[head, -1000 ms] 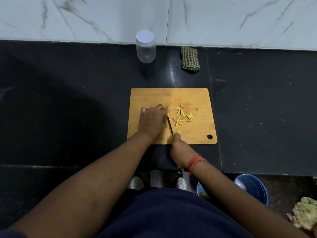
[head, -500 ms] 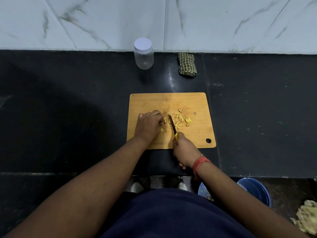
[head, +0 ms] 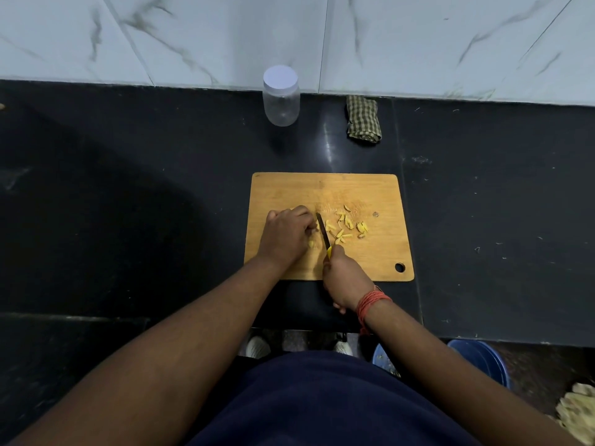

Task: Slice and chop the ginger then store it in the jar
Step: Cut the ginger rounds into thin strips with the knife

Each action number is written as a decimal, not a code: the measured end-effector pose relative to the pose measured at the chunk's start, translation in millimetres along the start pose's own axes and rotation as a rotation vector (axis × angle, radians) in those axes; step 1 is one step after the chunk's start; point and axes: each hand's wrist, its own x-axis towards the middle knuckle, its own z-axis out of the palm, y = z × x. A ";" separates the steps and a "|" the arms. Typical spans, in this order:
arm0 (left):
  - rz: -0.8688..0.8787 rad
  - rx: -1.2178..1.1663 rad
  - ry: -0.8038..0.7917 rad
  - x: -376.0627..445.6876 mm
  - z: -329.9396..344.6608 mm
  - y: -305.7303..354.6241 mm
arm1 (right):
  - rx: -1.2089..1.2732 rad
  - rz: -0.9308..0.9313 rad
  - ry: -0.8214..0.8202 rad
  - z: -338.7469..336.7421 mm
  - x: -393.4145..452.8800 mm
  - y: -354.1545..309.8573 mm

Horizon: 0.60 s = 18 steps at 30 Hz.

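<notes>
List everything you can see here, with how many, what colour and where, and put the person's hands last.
cutting board: one, wooden, on the counter's middle
ginger pieces: many, yellow, on the board right of the blade
knife: one, dark blade, yellow handle, on the board
jar: one, clear, white lid on, by the wall
cloth: one, checked green, right of the jar
counter: one, black
bucket: one, blue, lower right
left hand: on the board, holding ginger
right hand: gripping the knife

Nothing here can be read: the clear jar point(head: 280, 101) and its white lid point(head: 280, 78) carry no label, and the wooden cutting board point(head: 354, 188), the checked cloth point(head: 363, 119) and the marble wall tiles point(head: 418, 43) bear no print either.
</notes>
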 end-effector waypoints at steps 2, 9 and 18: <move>0.011 0.003 0.003 -0.1 -0.5 0.3 | -0.005 0.010 -0.012 0.6 1.8 -1.1; 0.023 0.029 0.015 -0.2 0.7 -0.9 | -0.019 0.086 -0.046 4.9 9.1 -7.6; 0.005 0.077 0.063 -5.0 0.5 4.1 | -0.208 0.001 -0.029 5.3 -3.5 -6.2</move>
